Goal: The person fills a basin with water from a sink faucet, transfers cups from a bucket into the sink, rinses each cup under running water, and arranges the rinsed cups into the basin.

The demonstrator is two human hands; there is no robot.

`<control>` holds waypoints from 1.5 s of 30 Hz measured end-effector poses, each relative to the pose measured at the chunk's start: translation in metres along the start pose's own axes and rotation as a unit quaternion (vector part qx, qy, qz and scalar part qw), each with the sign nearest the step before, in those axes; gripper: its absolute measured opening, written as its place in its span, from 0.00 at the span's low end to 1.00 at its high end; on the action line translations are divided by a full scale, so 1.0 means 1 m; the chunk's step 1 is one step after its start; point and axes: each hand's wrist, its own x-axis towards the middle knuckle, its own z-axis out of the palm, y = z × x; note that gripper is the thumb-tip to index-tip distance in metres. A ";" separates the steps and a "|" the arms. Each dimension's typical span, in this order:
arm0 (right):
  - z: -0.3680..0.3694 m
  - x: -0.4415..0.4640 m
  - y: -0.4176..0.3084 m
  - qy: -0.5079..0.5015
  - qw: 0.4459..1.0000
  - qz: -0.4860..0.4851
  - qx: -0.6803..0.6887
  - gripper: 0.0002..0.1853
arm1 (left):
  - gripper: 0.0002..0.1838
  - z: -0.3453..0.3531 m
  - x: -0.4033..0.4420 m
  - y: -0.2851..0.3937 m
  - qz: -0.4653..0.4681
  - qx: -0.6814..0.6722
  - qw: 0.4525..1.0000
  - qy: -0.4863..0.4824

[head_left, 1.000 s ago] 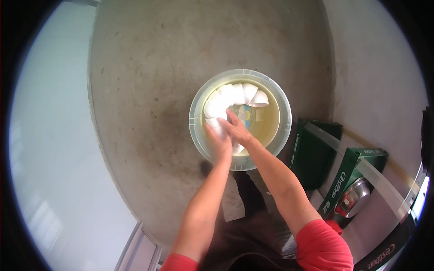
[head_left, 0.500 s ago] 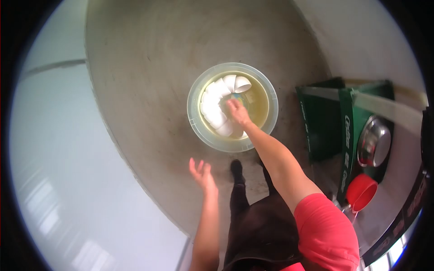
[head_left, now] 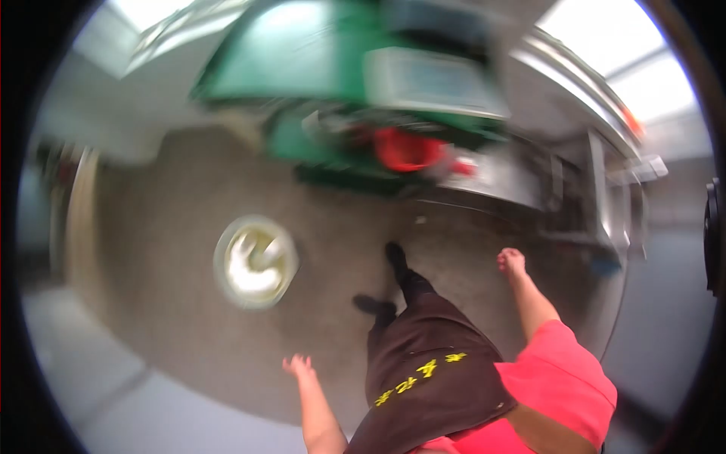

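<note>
On the floor to the left stands a round, pale tub [head_left: 219, 261]. A curved row of white hollow pieces [head_left: 253, 280], looking like nested bowls or cups, lies in its yellowish liquid. My left hand [head_left: 299, 366] hangs low in front of the tub, apart from it, with fingers spread and nothing in them. Out to the right, my right hand [head_left: 512, 261] is held above the floor with its fingers curled in. No object shows in it, though the picture is smeared.
A green structure [head_left: 280, 60] stands ahead, with a pale flat panel [head_left: 431, 79] on top. Beneath it sits a red basin [head_left: 408, 150]. Metal counter or sink fittings [head_left: 605, 185] stand at the right, and a pale wall edge [head_left: 189, 401] runs along the lower left.
My view has swung to the right, so the tub now sits farther left and smaller. My right hand has come out of the tub and moved away to the right.
</note>
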 end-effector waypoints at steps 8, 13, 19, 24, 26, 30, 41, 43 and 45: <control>-0.369 0.016 -0.042 0.493 0.775 -0.174 0.353 0.32 | 0.35 0.172 -0.159 0.000 0.157 0.202 0.947 -0.195; -0.495 0.188 -0.087 0.453 0.797 -0.370 0.152 0.22 | 0.32 0.315 -0.339 -0.099 0.271 0.281 0.858 -0.335; -0.480 0.375 -0.082 0.325 0.903 -0.165 -0.226 0.22 | 0.29 0.460 -0.571 -0.253 0.325 0.276 0.723 -0.544; -0.469 0.435 -0.082 0.213 0.942 -0.179 -0.190 0.20 | 0.25 0.498 -0.693 -0.300 0.383 0.283 0.630 -0.613; -0.472 0.437 -0.090 0.182 0.962 -0.129 -0.160 0.13 | 0.24 0.508 -0.711 -0.306 0.401 0.298 0.609 -0.616; -0.488 0.422 -0.084 0.201 0.836 -0.398 -0.321 0.07 | 0.21 0.517 -0.737 -0.308 0.428 0.320 0.611 -0.583; -0.528 0.386 -0.173 -0.168 0.834 -0.277 0.447 0.13 | 0.38 0.698 -0.942 -0.406 0.282 0.436 0.555 -0.650; -0.540 0.368 -0.177 -0.180 0.817 -0.297 0.460 0.13 | 0.32 0.719 -0.970 -0.418 0.079 0.458 0.544 -0.699; -0.563 0.367 -0.179 -0.182 0.831 -0.324 0.415 0.14 | 0.27 0.733 -0.988 -0.436 0.008 0.467 0.506 -0.725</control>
